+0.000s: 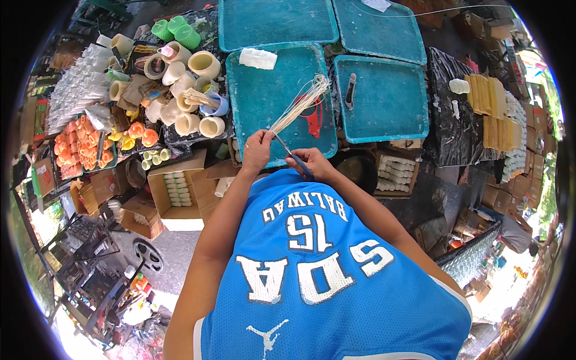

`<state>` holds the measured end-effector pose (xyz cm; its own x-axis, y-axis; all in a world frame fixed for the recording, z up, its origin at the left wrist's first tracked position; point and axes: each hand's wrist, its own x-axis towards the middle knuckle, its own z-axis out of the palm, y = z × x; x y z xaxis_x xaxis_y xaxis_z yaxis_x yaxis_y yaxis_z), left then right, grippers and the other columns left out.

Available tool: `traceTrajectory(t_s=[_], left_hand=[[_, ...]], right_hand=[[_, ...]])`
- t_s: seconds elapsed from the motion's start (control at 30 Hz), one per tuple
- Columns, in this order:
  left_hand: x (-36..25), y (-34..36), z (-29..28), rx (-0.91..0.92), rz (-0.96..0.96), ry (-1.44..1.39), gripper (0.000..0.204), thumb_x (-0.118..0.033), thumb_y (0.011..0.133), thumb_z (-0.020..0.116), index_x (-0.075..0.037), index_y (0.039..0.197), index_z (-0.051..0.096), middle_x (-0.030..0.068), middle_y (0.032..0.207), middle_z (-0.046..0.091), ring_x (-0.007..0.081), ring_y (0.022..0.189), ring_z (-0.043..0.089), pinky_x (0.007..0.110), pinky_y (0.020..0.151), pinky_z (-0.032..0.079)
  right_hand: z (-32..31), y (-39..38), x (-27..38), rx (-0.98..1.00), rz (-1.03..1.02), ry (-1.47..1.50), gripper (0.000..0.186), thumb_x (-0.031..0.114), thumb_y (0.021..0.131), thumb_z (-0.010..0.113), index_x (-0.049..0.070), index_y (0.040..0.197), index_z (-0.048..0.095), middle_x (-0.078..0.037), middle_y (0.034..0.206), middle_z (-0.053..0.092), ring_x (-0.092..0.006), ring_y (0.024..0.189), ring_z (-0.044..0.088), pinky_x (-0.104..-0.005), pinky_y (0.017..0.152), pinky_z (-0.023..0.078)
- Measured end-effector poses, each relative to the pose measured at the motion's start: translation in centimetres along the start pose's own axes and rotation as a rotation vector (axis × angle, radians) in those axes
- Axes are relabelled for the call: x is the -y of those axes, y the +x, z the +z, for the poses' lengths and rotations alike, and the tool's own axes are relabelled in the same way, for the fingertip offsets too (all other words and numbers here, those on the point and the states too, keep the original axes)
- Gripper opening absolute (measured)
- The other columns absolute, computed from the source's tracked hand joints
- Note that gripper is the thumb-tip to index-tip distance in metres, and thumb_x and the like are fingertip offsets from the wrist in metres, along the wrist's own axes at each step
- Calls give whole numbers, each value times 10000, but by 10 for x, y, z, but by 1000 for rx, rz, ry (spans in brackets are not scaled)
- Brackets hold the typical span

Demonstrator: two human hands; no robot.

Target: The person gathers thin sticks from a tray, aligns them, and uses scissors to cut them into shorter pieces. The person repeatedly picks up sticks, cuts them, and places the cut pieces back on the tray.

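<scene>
In the head view, we find the bundle of pale strands [294, 115] above the near teal tray [249, 108], slanting up and to the right, its loose far end over a red-handled tool [314, 122]. The left hand [258, 149] pinches the bundle near its lower end, fingers pressed together. The right hand [314, 164] has its fingers curled around the dark handle of the scissors [302, 167], whose blades point toward the left hand; we cannot tell whether the blades are parted. For a clean cut, we judge it best to level the strand ends first, grip firmly just behind the cutting line and keep the left fingertips clear. Pose: the left forearm [236, 195] and right forearm [361, 195] reach forward and converge, the left hand slightly farther forward.
</scene>
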<state>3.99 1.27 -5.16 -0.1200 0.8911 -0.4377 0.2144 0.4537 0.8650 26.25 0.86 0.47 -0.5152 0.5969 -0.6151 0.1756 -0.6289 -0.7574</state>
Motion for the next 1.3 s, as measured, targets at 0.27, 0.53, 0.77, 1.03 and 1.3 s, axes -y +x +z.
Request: traceTrajectory(t_s=[0.27,0.53,0.77,1.03,1.3], left_hand=[[-1,-1,5,82,7,-25,304,-246,1088,604,-1,980,747,3,696,580,90,642,477,328,596,402],[-1,-4,2,62,-18,-92,306,-249,1089,604,-9,970,752,-24,694,543,80,647,454,313,586,381],[3,-4,2,119,-27,-109,301,-244,1084,614,5,981,747,-18,699,570,76,660,479,309,597,398],[-9,-15,9,138,-18,-85,292,-227,1082,616,15,986,748,-24,688,560,68,645,460,307,583,383],[-6,-5,5,109,-19,-98,291,-228,1087,611,12,1003,753,-32,694,538,60,644,436,301,577,373]], right_hand=[[-2,3,10,-16,132,59,489,457,976,793,23,1181,703,44,683,574,-39,555,526,-223,491,395],[0,7,-12,-27,6,-87,439,383,944,843,12,1145,720,28,680,612,-47,539,531,-234,483,387],[2,-3,8,-21,99,-73,419,403,953,826,23,1077,701,20,671,606,-61,546,560,-235,497,431],[4,6,11,-34,138,-24,423,419,962,809,26,1041,675,14,679,600,-70,519,548,-248,487,436],[-3,5,-13,-92,-44,-228,378,332,915,848,-25,982,743,-16,677,668,-39,569,500,-273,512,383]])
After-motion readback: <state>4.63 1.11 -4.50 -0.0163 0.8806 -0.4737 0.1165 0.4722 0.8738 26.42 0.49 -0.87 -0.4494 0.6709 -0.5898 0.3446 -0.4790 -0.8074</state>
